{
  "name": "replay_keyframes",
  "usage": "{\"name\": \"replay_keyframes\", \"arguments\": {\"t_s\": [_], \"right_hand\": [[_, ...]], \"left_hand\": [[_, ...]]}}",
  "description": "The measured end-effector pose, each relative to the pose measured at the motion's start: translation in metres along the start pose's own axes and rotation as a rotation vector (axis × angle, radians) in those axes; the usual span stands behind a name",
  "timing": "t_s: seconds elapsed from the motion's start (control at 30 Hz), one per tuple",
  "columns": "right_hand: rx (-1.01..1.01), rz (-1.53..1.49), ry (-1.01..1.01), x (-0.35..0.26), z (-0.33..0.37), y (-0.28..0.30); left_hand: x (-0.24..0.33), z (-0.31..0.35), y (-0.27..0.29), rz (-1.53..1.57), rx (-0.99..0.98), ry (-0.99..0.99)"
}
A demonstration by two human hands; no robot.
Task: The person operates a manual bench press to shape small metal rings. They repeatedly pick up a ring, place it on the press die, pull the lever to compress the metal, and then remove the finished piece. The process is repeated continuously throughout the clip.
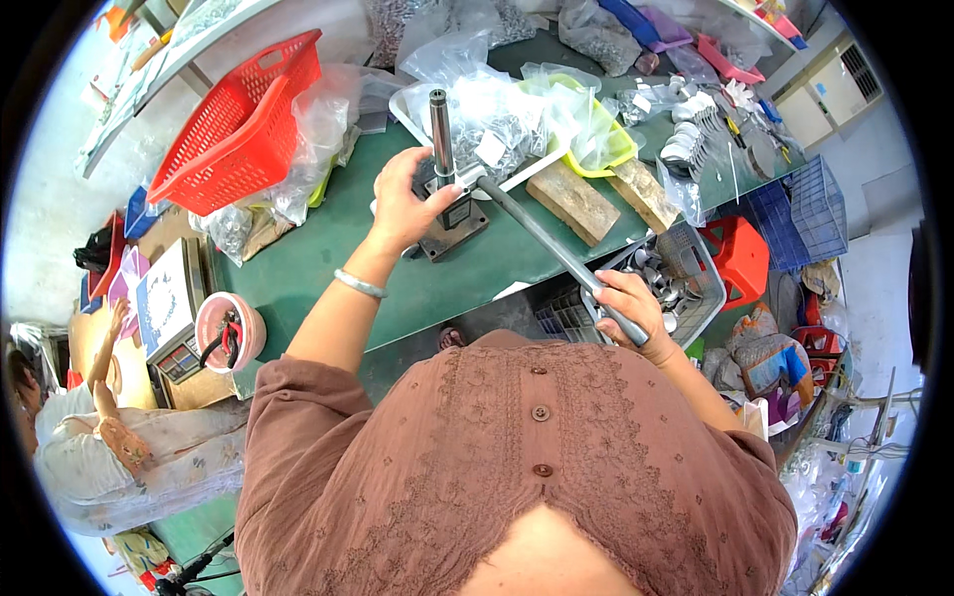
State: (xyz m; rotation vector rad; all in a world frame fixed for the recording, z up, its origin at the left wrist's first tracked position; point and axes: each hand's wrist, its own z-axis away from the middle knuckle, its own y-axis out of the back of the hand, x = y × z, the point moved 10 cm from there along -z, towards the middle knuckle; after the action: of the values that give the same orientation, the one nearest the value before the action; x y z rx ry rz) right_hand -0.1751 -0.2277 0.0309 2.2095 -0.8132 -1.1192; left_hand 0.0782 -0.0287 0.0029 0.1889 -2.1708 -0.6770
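Observation:
A small dark hand press (452,214) stands on the green workbench (348,268), its shiny round ram (440,129) rising upright. My left hand (405,204) curls round the left side of the press head, thumb in front and fingers reaching behind the ram. Its far fingertips are partly hidden, and any small part under the ram is out of sight. A long grey lever bar (542,238) slants from the press down to the right. Near its lower end my right hand (633,310) is wrapped round it.
Behind the press sits a white tray (407,114) of bagged metal parts, beside a yellow-green basket (621,149). Wooden blocks (573,202) lie to the right. A red basket (234,129) and a pink tub (258,343) with pliers are at left, where another person (139,447) sits.

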Motion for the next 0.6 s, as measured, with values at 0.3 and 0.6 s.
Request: {"name": "replay_keyframes", "arguments": {"t_s": [0.3,0.6], "right_hand": [[0.051,-0.027,-0.030,0.004,0.006,0.001],[0.054,-0.046,-0.006,0.005,0.005,-0.002]], "left_hand": [[0.031,-0.017,0.010,-0.047,0.182,-0.137],[0.156,-0.039,0.107,-0.160,0.588,-0.545]]}}
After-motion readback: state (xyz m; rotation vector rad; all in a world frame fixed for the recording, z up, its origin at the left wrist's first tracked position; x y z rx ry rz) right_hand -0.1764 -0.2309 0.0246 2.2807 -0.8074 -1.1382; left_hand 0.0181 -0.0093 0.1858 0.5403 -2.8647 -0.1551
